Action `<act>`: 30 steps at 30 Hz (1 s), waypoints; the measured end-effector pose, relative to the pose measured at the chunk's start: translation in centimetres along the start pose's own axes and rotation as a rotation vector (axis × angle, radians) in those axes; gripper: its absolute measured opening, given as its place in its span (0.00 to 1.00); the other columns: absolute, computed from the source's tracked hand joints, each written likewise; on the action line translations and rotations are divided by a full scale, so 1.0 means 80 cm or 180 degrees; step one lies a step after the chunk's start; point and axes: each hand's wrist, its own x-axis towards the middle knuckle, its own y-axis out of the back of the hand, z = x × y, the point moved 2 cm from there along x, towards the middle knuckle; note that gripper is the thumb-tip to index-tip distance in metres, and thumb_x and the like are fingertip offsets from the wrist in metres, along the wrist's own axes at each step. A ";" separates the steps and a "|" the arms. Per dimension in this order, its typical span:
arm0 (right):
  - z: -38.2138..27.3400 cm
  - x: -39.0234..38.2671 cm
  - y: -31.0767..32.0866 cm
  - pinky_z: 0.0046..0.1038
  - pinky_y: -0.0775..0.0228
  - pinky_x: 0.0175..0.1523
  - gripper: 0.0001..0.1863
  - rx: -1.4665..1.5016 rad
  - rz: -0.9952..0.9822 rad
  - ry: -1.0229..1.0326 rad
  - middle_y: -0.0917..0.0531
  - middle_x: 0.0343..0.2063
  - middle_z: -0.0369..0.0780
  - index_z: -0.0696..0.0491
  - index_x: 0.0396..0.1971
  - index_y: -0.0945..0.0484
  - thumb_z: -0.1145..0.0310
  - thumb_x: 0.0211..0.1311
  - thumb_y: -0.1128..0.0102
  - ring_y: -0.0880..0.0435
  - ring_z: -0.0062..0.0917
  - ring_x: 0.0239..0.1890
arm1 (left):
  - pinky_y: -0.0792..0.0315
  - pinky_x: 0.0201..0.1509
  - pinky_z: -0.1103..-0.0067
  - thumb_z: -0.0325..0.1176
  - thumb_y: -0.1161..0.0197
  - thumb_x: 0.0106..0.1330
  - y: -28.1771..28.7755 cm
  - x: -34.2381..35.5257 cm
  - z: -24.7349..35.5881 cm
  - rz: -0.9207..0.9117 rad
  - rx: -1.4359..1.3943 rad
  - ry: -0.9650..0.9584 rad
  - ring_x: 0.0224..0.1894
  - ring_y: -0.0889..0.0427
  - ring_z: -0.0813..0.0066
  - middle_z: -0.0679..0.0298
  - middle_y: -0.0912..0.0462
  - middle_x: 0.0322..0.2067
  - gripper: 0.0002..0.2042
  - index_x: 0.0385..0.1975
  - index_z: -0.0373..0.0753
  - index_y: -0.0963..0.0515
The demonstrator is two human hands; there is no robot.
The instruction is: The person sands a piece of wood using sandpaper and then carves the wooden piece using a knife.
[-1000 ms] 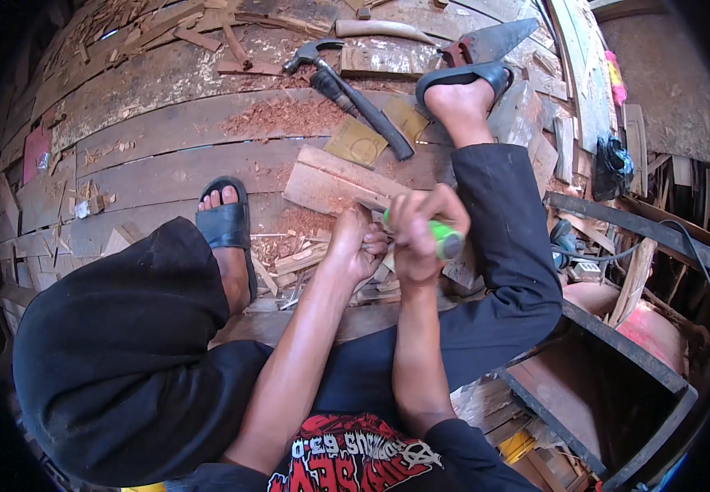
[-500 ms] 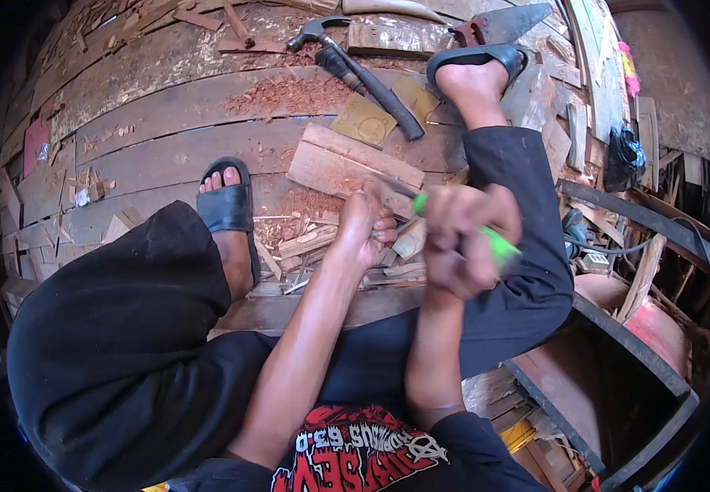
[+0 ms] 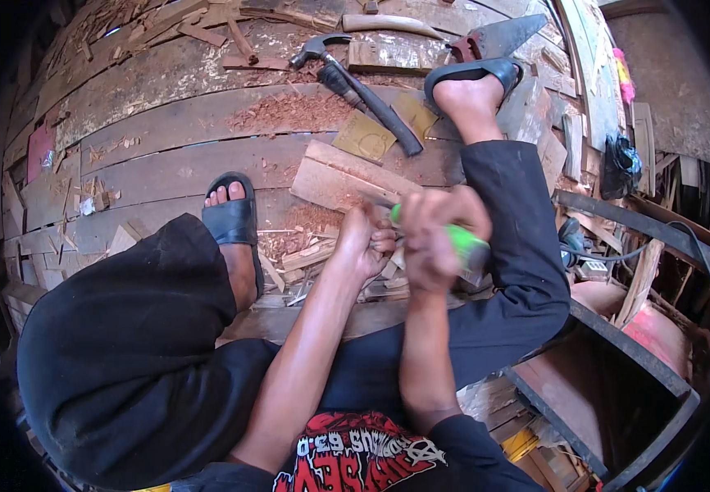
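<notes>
**Two hands at a green-handled tool over scrap wood**

Broadly, the weathered grey-brown plank floor (image 3: 166,176) filled the upper picture, its boards bending toward the rim. The seated person's black-trousered legs spread across it, each foot in a black rubber sandal, the left sandal (image 3: 232,215) near the middle, the right sandal (image 3: 474,74) farther up. Beside the right leg stood a dark metal-framed open box (image 3: 617,394) with reddish walls; what lay inside it could not be told.

Both bare forearms rose from the lower edge and met between the knees. The right hand (image 3: 437,238) was curled in a tight fist around the bright green tool handle (image 3: 461,239), knuckles upward, the handle slanting down toward the right knee; its working end was hidden. The left hand (image 3: 363,246) lay just beside it, fingers bent and pressed down on small pale wood offcuts (image 3: 310,254); whether it gripped one could not be told.

Above the hands lay a flat pale rectangular board (image 3: 339,176), touching the chip pile. Further up rested a black-handled claw hammer (image 3: 355,86), and near it a steel handsaw blade (image 3: 507,34).
</notes>
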 end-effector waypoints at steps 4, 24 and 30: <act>-0.007 0.002 0.018 0.23 0.46 0.22 0.15 -0.0032 -0.0111 0.0030 0.33 0.14 0.34 0.52 0.21 0.39 0.69 0.57 0.39 0.37 0.17 0.15 | 0.48 0.11 0.87 0.43 0.66 0.78 -0.009 -0.001 -0.009 -0.0053 0.0031 -0.0116 0.11 0.43 0.85 0.72 0.38 0.19 0.14 0.37 0.43 0.36; 0.017 -0.006 0.046 0.22 0.48 0.22 0.16 -0.0434 0.0125 -0.0136 0.34 0.11 0.33 0.51 0.23 0.38 0.63 0.62 0.40 0.40 0.16 0.13 | 0.45 0.10 0.88 0.43 0.65 0.79 -0.005 0.009 -0.008 -0.0117 0.0118 -0.0009 0.12 0.39 0.86 0.70 0.34 0.18 0.15 0.35 0.44 0.34; -0.037 0.011 0.026 0.22 0.47 0.20 0.17 0.0018 0.0224 0.0228 0.36 0.12 0.32 0.52 0.23 0.38 0.63 0.62 0.39 0.40 0.16 0.13 | 0.41 0.10 0.87 0.40 0.65 0.78 0.000 -0.001 -0.007 -0.0029 -0.0181 -0.0013 0.12 0.36 0.85 0.67 0.31 0.21 0.13 0.35 0.41 0.35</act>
